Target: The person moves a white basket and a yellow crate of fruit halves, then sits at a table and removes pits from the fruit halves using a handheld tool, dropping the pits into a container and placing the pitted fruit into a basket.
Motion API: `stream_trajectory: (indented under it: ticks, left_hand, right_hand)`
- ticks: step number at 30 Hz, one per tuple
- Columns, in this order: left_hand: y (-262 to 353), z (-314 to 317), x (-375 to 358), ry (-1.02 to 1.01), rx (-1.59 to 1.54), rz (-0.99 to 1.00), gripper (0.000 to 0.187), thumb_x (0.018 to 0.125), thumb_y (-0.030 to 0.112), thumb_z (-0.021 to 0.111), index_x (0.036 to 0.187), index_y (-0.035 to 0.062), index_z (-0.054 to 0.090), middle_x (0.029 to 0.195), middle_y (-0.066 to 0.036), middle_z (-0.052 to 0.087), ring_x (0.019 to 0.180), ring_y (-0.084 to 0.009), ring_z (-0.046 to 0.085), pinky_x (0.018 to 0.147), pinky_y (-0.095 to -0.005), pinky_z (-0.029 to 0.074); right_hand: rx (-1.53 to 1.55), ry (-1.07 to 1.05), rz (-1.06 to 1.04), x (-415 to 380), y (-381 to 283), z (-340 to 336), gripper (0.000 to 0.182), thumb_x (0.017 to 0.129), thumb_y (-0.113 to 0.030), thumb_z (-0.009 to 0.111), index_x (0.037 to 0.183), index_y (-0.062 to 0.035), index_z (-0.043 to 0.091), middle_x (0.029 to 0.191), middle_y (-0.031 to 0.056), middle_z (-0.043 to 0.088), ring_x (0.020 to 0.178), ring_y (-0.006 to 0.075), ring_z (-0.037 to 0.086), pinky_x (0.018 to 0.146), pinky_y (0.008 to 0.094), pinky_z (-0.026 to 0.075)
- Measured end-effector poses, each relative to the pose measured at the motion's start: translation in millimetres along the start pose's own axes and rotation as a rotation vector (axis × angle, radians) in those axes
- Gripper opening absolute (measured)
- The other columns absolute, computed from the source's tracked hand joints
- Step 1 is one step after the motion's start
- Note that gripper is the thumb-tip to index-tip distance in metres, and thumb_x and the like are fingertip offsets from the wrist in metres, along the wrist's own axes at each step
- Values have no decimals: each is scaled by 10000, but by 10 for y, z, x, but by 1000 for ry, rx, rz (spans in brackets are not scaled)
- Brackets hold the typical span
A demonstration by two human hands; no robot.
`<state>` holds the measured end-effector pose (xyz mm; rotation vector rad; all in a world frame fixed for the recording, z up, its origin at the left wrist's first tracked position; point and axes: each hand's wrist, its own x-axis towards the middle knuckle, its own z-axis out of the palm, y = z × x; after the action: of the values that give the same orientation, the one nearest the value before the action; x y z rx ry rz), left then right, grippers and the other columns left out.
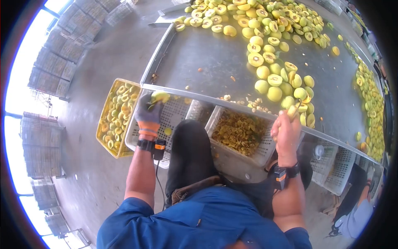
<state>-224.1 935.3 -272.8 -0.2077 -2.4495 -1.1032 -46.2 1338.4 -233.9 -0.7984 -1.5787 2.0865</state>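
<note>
Two hands in play here, one on each side of the knees! Out left, the gloved left hand [149,108] has one yellow-green fruit [160,97] up against the fingers, over the white perforated crate [173,113] just below the table's metal rim; the fingers are bent around it, though the glove hides how tightly they press. One loose greenish piece [167,131] lies in that crate. Over on the right, the bare right hand [286,132] is closed, fingers curled in, pinching one small yellowish object [292,111] upright at the table edge; fruit or handle, I cannot tell. Right behind it, the yellow-green fruits [274,93], some whole, some cut in half, run back in a band to one big heap, far too many to count, with a second long pile [370,108] down the right side of the metal table [199,58]. Beside the white crate stands one yellow crate [100,132], loaded with cut fruit. Between the hands, one white crate [261,160] holds brownish-yellow scraps [239,132], and pale pits [258,103] lie scattered on the table just above. Two wrist devices [158,149], one per wrist, and at lower right, one other person's sleeve [357,220]!
</note>
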Motion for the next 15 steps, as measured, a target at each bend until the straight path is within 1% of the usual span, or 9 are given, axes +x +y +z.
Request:
stream_trajectory:
  ticks: [3, 6, 7, 9, 10, 11, 12, 14, 15]
  left_hand:
    - [-513, 131, -133, 114, -21, -138, 382, 846, 114, 896, 1184, 40, 733, 1039, -116, 780, 922, -236, 747, 866, -373, 594]
    - [-536, 183, -116, 120, 127, -175, 371, 865, 55, 875, 1192, 29, 701, 1124, -73, 776, 1009, -153, 735, 930, -309, 590]
    - [-507, 211, -74, 162, -7, -173, 382, 855, 103, 888, 1198, 34, 736, 1038, -87, 775, 930, -211, 719, 868, -357, 579]
    - [-458, 232, -19, 147, -223, -242, 397, 853, 67, 879, 1217, 14, 729, 1068, -90, 768, 961, -201, 716, 883, -352, 581]
    - [-289, 226, 3, 138, -330, -276, 405, 853, 48, 875, 1226, 4, 725, 1084, -91, 764, 976, -196, 714, 890, -349, 582]
    - [166, 188, 0, 83, -659, -387, 387, 884, 40, 830, 1245, -32, 710, 1141, -108, 746, 1023, -200, 712, 920, -334, 586]
    - [389, 193, -20, -5, -733, -448, 379, 895, 52, 816, 1247, -36, 707, 1149, -114, 742, 1033, -204, 713, 919, -331, 591]
    - [725, 244, -109, -197, -883, -577, 366, 918, 77, 788, 1252, -46, 701, 1165, -124, 735, 1053, -212, 715, 917, -324, 603]
    - [919, 284, -182, -271, -856, -547, 350, 934, 91, 768, 1247, -51, 701, 1167, -124, 732, 1055, -210, 716, 904, -322, 611]
  right_hand:
    - [-36, -28, 11, -27, -8, 58, 108, 1064, -138, 600, 1030, -53, 543, 647, 10, 526, 457, 104, 492, 435, 265, 402]
    - [-48, -48, 21, -13, 64, 61, 111, 1066, -145, 600, 1026, -58, 544, 647, 4, 525, 454, 102, 492, 432, 265, 394]
    - [-46, -74, 34, -27, 49, 60, 110, 1067, -141, 608, 1029, -59, 545, 668, -5, 533, 456, 89, 488, 428, 255, 396]
    - [-54, -114, 44, -47, 100, 67, 109, 1066, -141, 621, 1033, -64, 551, 691, -15, 543, 461, 78, 489, 428, 245, 399]
    - [-57, -133, 49, -66, 126, 70, 109, 1065, -141, 628, 1035, -67, 553, 702, -20, 548, 464, 72, 489, 428, 241, 401]
    - [-93, -189, 68, -112, 149, 85, 97, 1064, -141, 641, 1048, -83, 565, 734, -35, 556, 478, 56, 498, 429, 229, 412]
    - [-92, -228, 98, -190, 125, 152, 87, 1055, -154, 659, 1065, -107, 586, 743, -52, 548, 495, 35, 497, 431, 221, 399]
    - [-142, -374, 171, -302, 169, 207, 118, 1031, -169, 676, 1076, -84, 607, 779, -22, 584, 608, 86, 581, 534, 281, 474]
    - [-245, -412, 65, -358, 208, 244, 154, 1016, -180, 682, 1085, -60, 614, 805, 19, 614, 682, 134, 614, 617, 325, 504]
